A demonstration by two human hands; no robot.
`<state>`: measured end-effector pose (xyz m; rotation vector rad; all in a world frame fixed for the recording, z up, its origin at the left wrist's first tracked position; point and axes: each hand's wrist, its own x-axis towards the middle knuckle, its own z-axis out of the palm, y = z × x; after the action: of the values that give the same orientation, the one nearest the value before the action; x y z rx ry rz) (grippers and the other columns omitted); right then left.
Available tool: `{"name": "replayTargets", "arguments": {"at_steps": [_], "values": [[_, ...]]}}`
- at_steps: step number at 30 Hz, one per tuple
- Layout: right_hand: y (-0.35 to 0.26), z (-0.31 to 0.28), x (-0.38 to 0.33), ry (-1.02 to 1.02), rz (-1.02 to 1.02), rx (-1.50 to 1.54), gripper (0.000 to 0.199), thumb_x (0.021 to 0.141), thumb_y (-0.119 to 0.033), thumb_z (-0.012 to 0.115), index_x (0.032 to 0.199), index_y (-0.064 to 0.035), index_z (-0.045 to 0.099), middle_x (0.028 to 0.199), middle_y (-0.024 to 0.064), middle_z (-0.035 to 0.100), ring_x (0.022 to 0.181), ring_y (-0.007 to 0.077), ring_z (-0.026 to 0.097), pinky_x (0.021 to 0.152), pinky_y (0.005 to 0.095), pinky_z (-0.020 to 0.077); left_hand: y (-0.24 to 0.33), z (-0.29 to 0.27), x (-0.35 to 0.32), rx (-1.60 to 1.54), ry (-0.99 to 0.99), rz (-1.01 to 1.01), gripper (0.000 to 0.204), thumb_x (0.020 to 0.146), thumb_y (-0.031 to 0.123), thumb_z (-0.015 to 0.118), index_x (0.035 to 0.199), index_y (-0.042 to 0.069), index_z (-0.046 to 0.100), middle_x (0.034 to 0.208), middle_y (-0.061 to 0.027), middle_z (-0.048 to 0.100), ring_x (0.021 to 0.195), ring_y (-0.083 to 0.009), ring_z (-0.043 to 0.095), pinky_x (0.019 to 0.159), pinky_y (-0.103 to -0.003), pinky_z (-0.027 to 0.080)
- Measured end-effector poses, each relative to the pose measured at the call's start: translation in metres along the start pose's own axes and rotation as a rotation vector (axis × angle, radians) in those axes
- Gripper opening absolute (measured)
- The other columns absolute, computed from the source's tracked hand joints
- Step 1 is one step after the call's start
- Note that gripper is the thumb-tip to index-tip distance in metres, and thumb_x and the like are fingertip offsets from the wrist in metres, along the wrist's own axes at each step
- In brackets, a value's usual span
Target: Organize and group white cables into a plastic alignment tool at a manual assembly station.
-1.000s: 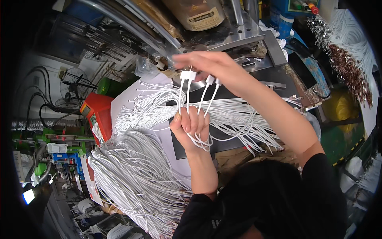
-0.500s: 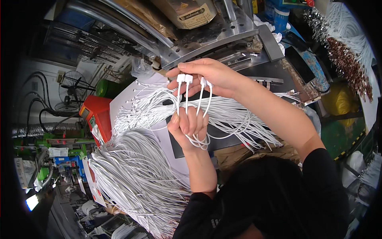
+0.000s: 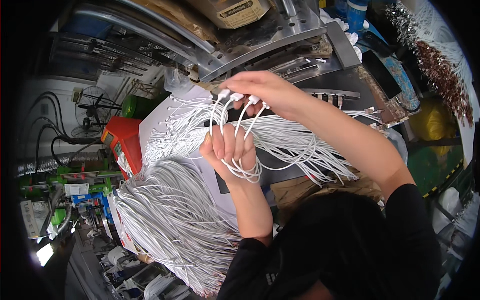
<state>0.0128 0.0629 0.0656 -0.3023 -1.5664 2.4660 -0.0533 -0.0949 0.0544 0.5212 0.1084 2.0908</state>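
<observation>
Several thin white cables with white rectangular connectors (image 3: 236,96) stand up in a row from my left hand (image 3: 231,150). That hand is closed in a fist round the cables, and their slack loops hang below its fingers. My right hand (image 3: 267,92) reaches in from the right, its thumb uppermost and its fingers extended behind the connectors, seemingly touching them. Part of those fingers is hidden by the connectors. Behind both hands a spread bundle of white cables (image 3: 295,145) lies across a dark plate. A large heap of white cables (image 3: 170,220) lies at the left.
A perforated metal machine plate (image 3: 280,37) stands beyond my hands, with a slotted metal strip (image 3: 332,95) to the right. A red box (image 3: 125,142) is at the left. A phone-like black slab (image 3: 381,75) and a yellow bag (image 3: 430,120) lie on the right.
My left hand has shifted slightly left and up with the cables. The connectors have gone from upright to tilted rightward, and my right hand has moved a little around them.
</observation>
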Motion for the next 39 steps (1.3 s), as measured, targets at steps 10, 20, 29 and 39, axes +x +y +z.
{"name": "replayTargets", "arguments": {"at_steps": [10, 20, 29, 39], "values": [[0.007, -0.017, -0.022, 0.039, -0.400, -0.284, 0.028, 0.094, -0.014, 0.065, 0.120, -0.0027, 0.064, 0.095, 0.0025, 0.067, 0.083, 0.0070, 0.062, 0.076, 0.0216, 0.0500, 0.005, -0.003, 0.006, -0.094, 0.037, 0.021, 0.039, 0.101, 0.024, 0.040, 0.064, 0.014, 0.042, 0.055, 0.0031, 0.042, 0.048, -0.0090, 0.036, 0.052, -0.026, 0.028], [0.009, -0.026, -0.025, -0.101, -0.280, -0.104, 0.028, 0.098, -0.013, 0.060, 0.123, -0.0013, 0.062, 0.099, 0.0042, 0.067, 0.093, 0.0100, 0.063, 0.084, 0.0256, 0.0513, 0.000, 0.000, 0.002, 0.002, -0.005, -0.032, 0.041, 0.100, 0.026, 0.041, 0.061, 0.014, 0.041, 0.053, 0.0033, 0.041, 0.047, -0.0086, 0.035, 0.050, -0.026, 0.027], [0.002, -0.050, -0.042, -0.035, -0.351, -0.172, 0.031, 0.100, -0.015, 0.057, 0.128, -0.0036, 0.060, 0.110, 0.0083, 0.066, 0.097, 0.0137, 0.063, 0.089, 0.0298, 0.0512, 0.007, -0.016, -0.006, 0.384, 0.141, 0.055, 0.036, 0.098, 0.029, 0.046, 0.064, 0.014, 0.043, 0.057, 0.0006, 0.042, 0.049, -0.0123, 0.036, 0.051, -0.027, 0.033], [0.009, -0.151, -0.162, 0.342, -0.175, -1.631, 0.036, 0.094, -0.011, 0.061, 0.130, -0.0077, 0.061, 0.102, 0.0096, 0.061, 0.097, 0.0266, 0.060, 0.090, 0.0344, 0.0470, -0.007, -0.023, 0.012, 1.910, 0.067, 0.022, 0.024, 0.093, 0.012, 0.058, 0.113, 0.001, 0.065, 0.114, -0.0125, 0.067, 0.107, -0.0238, 0.062, 0.095, -0.036, 0.047]]}}
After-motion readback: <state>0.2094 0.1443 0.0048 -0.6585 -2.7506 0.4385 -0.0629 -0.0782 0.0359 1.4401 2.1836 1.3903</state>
